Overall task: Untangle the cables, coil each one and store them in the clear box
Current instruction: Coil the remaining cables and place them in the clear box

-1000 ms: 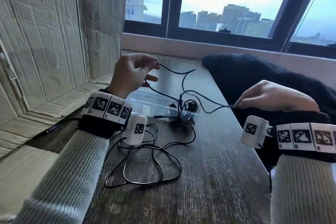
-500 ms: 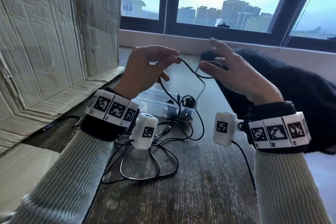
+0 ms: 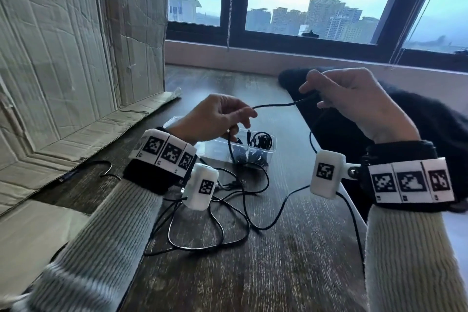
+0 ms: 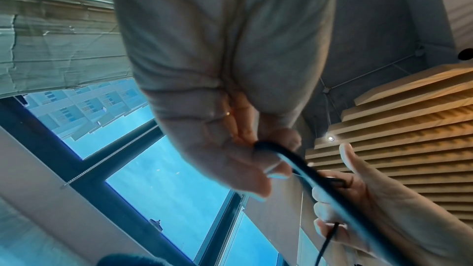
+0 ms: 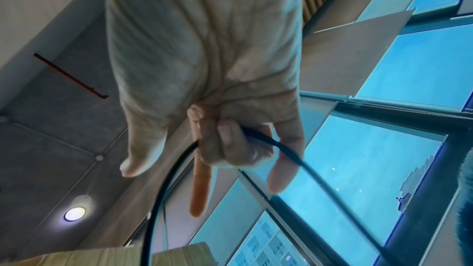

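A thin black cable (image 3: 276, 105) runs taut between my two raised hands above the table. My left hand (image 3: 215, 116) pinches it at the left end, and the cable (image 4: 286, 153) leaves its fingertips in the left wrist view. My right hand (image 3: 342, 94) grips it higher and to the right, fingers curled round the cable (image 5: 258, 137). From both hands it drops to a loose tangle of black cables (image 3: 217, 213) on the wooden table. The clear box (image 3: 268, 153) sits behind my left hand with coiled black cables inside.
Cardboard sheets (image 3: 63, 58) line the left wall and the floor at the left. A black fuzzy cloth (image 3: 417, 119) lies on the table's right side under my right hand. A window sill (image 3: 253, 53) runs along the back. Another dark cable (image 3: 101, 170) lies by the cardboard.
My right hand swung up from the table's right side to meet the left, took hold of the cable there, then drew away rightward, stretching it. My left hand dropped slightly.
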`<state>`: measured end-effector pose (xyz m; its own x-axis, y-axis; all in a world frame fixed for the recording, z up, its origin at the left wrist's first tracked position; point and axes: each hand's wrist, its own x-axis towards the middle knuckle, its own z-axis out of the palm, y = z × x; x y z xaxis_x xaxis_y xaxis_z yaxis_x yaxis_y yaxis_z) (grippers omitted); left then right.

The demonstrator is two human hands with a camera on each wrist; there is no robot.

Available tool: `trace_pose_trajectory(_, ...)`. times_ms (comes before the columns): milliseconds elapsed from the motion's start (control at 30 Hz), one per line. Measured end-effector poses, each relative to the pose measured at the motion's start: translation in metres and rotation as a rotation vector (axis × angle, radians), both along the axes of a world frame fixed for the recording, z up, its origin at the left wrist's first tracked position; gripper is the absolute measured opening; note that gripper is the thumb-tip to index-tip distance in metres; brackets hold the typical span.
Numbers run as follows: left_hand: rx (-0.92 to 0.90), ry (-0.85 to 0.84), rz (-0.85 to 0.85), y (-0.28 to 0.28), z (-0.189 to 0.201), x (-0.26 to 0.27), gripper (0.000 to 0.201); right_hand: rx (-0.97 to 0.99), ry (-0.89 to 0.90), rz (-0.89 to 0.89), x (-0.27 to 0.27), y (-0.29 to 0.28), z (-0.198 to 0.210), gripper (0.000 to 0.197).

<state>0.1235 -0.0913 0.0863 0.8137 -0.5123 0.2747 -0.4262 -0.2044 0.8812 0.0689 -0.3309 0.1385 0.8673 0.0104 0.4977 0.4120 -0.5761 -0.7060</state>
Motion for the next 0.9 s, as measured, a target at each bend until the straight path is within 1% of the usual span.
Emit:
trace_pose_trajectory(100, 0.158, 0.076, -0.132, -0.003, -0.009, 0.003, 0.021, -0.012, -0.101, -0.062, -0.002, -0.013, 0.001, 0.014)
trace_pose_trajectory(200, 0.288, 0.193, -0.257, -0.006, -0.023, 0.007, 0.027, 0.038, -0.249, -0.221, 0.009, -0.032, 0.001, 0.013)
trace_pose_trajectory(267, 0.324, 0.209, -0.279, -0.008, -0.029, 0.009, 0.03, 0.073, -0.305, -0.319, 0.015, -0.045, 0.0, 0.01)
trace_pose_trajectory(300, 0.312, 0.203, -0.275, -0.008, -0.029, 0.009, 0.03, 0.063, -0.309, -0.354, 0.017, -0.052, -0.001, 0.008)
trace_pose_trajectory(367, 0.25, 0.189, -0.247, -0.006, -0.028, 0.011, 0.026, 0.033, -0.3, -0.412, 0.022, -0.064, -0.007, 0.006)
trace_pose_trajectory(467, 0.194, 0.128, -0.19, 0.002, -0.023, 0.016, 0.02, -0.025, -0.288, -0.467, 0.028, -0.078, -0.015, 0.009)
trace_pose_trajectory(600, -0.111, 0.13, -0.016, 0.011, -0.008, 0.015, 0.018, -0.137, -0.208, -0.483, 0.027, -0.088, -0.018, 0.004)
trace_pose_trajectory(667, -0.235, 0.146, 0.051, 0.015, -0.001, 0.012, 0.017, -0.15, -0.179, -0.489, 0.025, -0.092, -0.019, 0.007)
trace_pose_trajectory(733, -0.319, 0.179, 0.039, 0.019, 0.004, 0.01, 0.019, -0.146, -0.161, -0.525, 0.024, -0.095, -0.019, 0.012)
trace_pose_trajectory(800, -0.383, 0.205, -0.028, 0.021, 0.008, 0.006, 0.023, -0.173, -0.115, -0.543, 0.022, -0.095, -0.019, 0.016)
trace_pose_trajectory(900, -0.375, 0.159, -0.102, 0.02, 0.01, -0.001, 0.034, -0.312, 0.071, -0.485, 0.016, -0.085, -0.018, 0.018)
